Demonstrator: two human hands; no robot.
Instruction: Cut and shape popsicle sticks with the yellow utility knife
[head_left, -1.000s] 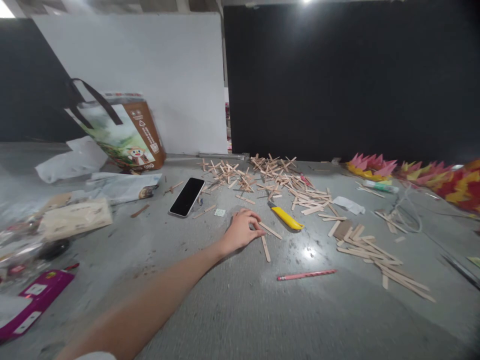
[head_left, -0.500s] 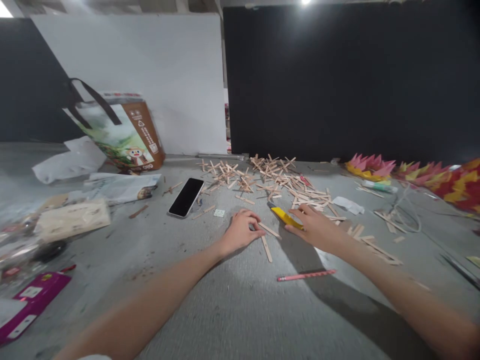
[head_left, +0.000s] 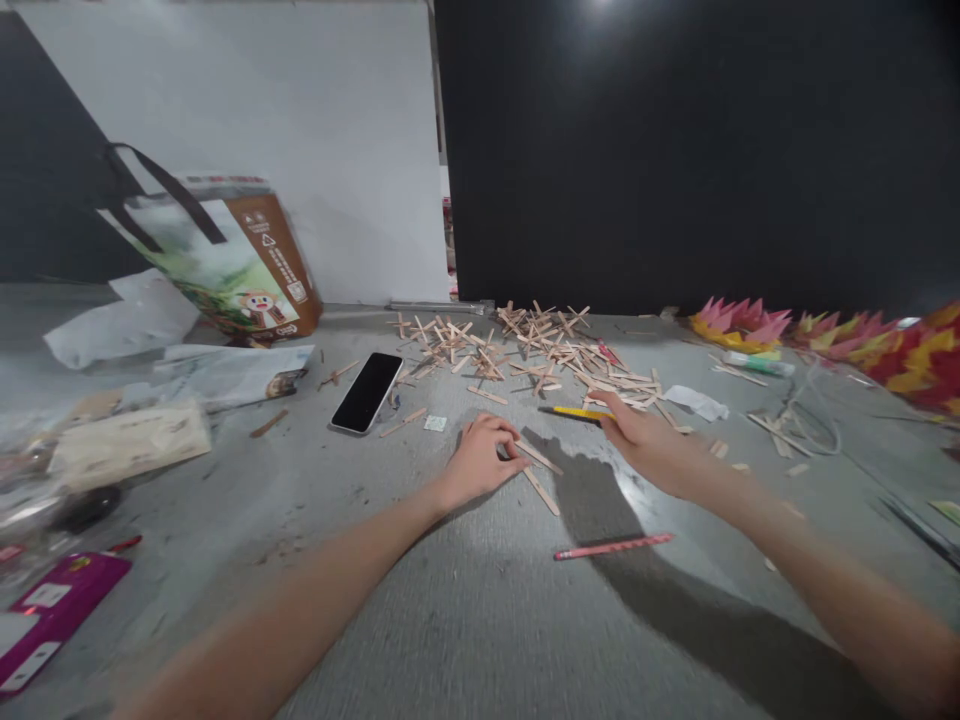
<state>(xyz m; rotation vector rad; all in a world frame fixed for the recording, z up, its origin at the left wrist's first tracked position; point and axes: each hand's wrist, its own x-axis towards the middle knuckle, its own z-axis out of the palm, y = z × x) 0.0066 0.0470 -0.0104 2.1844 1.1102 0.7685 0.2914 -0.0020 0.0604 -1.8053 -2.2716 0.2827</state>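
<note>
L hand (head_left: 480, 462) curled, fingertips pinning wooden stick (head_left: 541, 490); stick's long axis runs toward lower right. R hand (head_left: 651, 448) grips yellow knife (head_left: 576, 412), tip pointing left, just beyond stick.

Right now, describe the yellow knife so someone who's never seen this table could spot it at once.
Start at the big scatter of wooden sticks in the middle of the grey table, in front of the black wall. Just below that pile, the right hand holds the knife, pointing left. It is the only yellow thing there, slim and plastic, unlike the pale sticks and the pink pencil nearer the camera.
</note>
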